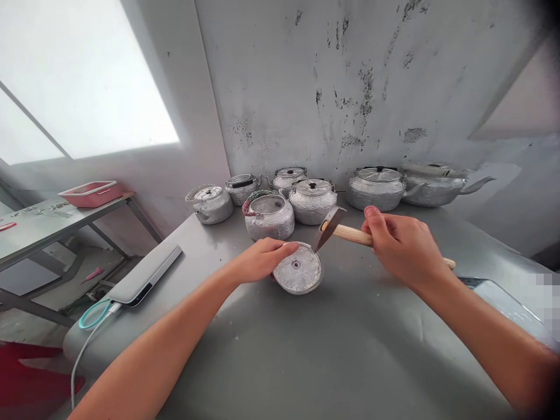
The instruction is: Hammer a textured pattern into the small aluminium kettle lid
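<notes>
A round aluminium kettle lid point(299, 272) lies upside down on the grey table point(350, 350), a small hole at its centre. My left hand point(262, 258) rests on the lid's left rim, fingers curled over its edge. My right hand point(405, 245) is closed round the wooden handle of a hammer point(336, 228). The hammer's metal head points down at the lid's upper right edge, just above or touching it. Right behind the lid stands a lidless kettle point(269, 217) with a red and green wrapped handle.
Several more aluminium kettles point(376, 188) stand in a row along the stained wall. A power bank point(146, 273) with a teal cable lies at the table's left edge. Another table at far left carries a pink tray point(91, 193).
</notes>
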`<state>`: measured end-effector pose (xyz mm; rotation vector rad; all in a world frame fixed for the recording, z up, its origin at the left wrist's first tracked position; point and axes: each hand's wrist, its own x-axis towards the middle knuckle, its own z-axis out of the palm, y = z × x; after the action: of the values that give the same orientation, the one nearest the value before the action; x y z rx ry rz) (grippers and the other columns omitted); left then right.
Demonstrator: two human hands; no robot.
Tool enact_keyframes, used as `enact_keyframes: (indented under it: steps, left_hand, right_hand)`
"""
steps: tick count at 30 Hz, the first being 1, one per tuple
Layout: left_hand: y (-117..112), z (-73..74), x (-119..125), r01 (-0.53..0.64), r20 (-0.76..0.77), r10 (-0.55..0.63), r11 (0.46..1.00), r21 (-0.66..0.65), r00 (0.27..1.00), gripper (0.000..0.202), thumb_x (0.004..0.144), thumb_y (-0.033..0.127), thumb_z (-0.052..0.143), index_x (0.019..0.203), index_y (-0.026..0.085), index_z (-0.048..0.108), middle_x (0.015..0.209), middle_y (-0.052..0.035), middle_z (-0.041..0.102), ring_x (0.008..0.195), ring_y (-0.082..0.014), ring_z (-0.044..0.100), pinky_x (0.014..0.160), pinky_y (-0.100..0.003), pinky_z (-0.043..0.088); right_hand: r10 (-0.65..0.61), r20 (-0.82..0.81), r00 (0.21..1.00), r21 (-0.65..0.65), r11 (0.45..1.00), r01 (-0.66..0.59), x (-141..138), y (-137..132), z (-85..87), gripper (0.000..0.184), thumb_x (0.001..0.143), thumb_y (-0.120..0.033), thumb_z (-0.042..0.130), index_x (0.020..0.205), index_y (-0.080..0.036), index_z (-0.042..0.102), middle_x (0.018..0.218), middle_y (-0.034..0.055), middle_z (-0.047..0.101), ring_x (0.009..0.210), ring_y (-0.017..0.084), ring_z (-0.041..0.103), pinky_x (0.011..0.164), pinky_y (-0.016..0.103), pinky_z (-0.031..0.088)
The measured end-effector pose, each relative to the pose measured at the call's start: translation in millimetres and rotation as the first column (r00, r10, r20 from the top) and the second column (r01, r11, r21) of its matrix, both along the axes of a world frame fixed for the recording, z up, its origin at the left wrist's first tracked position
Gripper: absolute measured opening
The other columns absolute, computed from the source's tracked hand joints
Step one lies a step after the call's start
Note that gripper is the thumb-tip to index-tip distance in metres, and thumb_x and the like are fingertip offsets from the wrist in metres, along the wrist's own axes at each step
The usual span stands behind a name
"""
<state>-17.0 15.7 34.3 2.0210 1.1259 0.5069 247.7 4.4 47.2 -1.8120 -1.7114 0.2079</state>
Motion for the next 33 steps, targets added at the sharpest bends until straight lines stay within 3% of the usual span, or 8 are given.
enact_keyframes:
  steps: [3, 5, 8, 13, 20, 23, 28, 33]
  left_hand:
    - [5.5, -10.4, -0.9, -0.107, -0.159, 0.129, 0.984, 0.14, 0.979, 0.041, 0.092, 0.056, 0.046, 0.082, 0.019, 0.063, 0.065, 0.0013, 0.056, 0.06, -0.0145, 0.051, 0.053, -0.027, 0.036]
    - [8.2, -15.1, -2.7, -0.135, -0.233, 0.192, 0.961, 0.242, 0.953, 0.036, 0.09, 0.053, 0.051, 0.091, 0.02, 0.065, 0.073, -0.0001, 0.062, 0.064, -0.0158, 0.054, 0.055, -0.028, 0.038]
    - [10.6, -18.2, -5.0, -0.133, -0.262, 0.243, 0.917, 0.375, 0.934, 0.032, 0.089, 0.046, 0.053, 0.105, 0.021, 0.065, 0.096, -0.0044, 0.068, 0.08, -0.0196, 0.062, 0.067, -0.03, 0.045]
    - [8.2, -13.8, -6.3, -0.092, -0.282, 0.224, 0.905, 0.415, 0.933, 0.035, 0.09, 0.048, 0.053, 0.106, 0.021, 0.067, 0.102, -0.006, 0.068, 0.093, -0.0231, 0.064, 0.082, -0.033, 0.048]
    - [-2.4, -14.6, -5.4, 0.023, -0.365, 0.091, 0.955, 0.297, 0.926, 0.108, 0.059, 0.083, 0.067, 0.144, 0.02, 0.046, 0.136, -0.0126, 0.05, 0.13, -0.0349, 0.044, 0.107, -0.044, 0.04]
    - [-0.4, -21.6, -2.8, 0.008, -0.339, 0.101, 0.952, 0.305, 0.935, 0.103, 0.055, 0.079, 0.073, 0.138, 0.022, 0.051, 0.129, -0.011, 0.051, 0.126, -0.0336, 0.046, 0.106, -0.043, 0.042]
    - [6.1, -26.5, -1.6, -0.031, -0.284, 0.103, 0.968, 0.248, 0.953, 0.104, 0.048, 0.073, 0.081, 0.133, 0.021, 0.053, 0.127, -0.0113, 0.05, 0.123, -0.0337, 0.046, 0.102, -0.041, 0.045]
    - [8.1, -24.2, -1.8, -0.018, -0.265, 0.1, 0.956, 0.294, 0.959, 0.1, 0.042, 0.074, 0.082, 0.122, 0.02, 0.059, 0.116, -0.0101, 0.053, 0.119, -0.035, 0.047, 0.101, -0.043, 0.045]
  right_hand:
    - [0.154, -0.122, 0.981, -0.127, 0.977, -0.169, 1.7, 3.0, -4.5, 0.061, 0.095, -0.068, 0.019, 0.057, -0.024, 0.036, 0.051, -0.0018, 0.041, 0.05, 0.014, 0.038, 0.052, 0.029, 0.03]
    - [0.278, -0.171, 0.945, -0.2, 0.93, -0.309, 1.7, 2.6, -5.8, 0.06, 0.091, -0.073, 0.034, 0.057, -0.023, 0.032, 0.051, -0.0049, 0.034, 0.048, 0.011, 0.031, 0.049, 0.027, 0.024]
    - [0.392, -0.198, 0.899, -0.261, 0.862, -0.434, -1.1, -1.8, -4.5, 0.045, 0.079, -0.064, 0.064, 0.065, -0.023, 0.049, 0.055, -0.0071, 0.039, 0.051, 0.011, 0.031, 0.049, 0.026, 0.022]
    - [0.469, -0.24, 0.85, -0.301, 0.796, -0.525, -7.4, -10.1, 0.9, 0.027, 0.089, -0.052, 0.055, 0.089, -0.026, 0.063, 0.065, -0.0048, 0.056, 0.056, 0.013, 0.044, 0.051, 0.025, 0.032]
    - [0.505, -0.304, 0.808, -0.428, 0.685, -0.59, -1.7, -15.2, 5.9, 0.035, 0.095, -0.051, 0.047, 0.077, -0.023, 0.056, 0.068, -0.004, 0.057, 0.053, 0.011, 0.045, 0.053, 0.025, 0.037]
    - [0.497, -0.309, 0.811, -0.502, 0.639, -0.583, -0.4, -18.1, 4.0, 0.034, 0.096, -0.051, 0.043, 0.083, -0.023, 0.057, 0.071, -0.0034, 0.059, 0.05, 0.01, 0.042, 0.05, 0.025, 0.035]
    - [0.484, -0.207, 0.85, -0.514, 0.686, -0.516, -7.6, -20.9, 3.2, 0.034, 0.097, -0.049, 0.041, 0.075, -0.024, 0.047, 0.069, -0.0039, 0.049, 0.058, 0.012, 0.038, 0.051, 0.025, 0.031]
    - [0.487, -0.108, 0.867, -0.538, 0.705, -0.463, -21.3, -29.1, -0.6, 0.035, 0.1, -0.05, 0.033, 0.083, -0.025, 0.051, 0.074, -0.0007, 0.058, 0.058, 0.015, 0.046, 0.051, 0.028, 0.034]
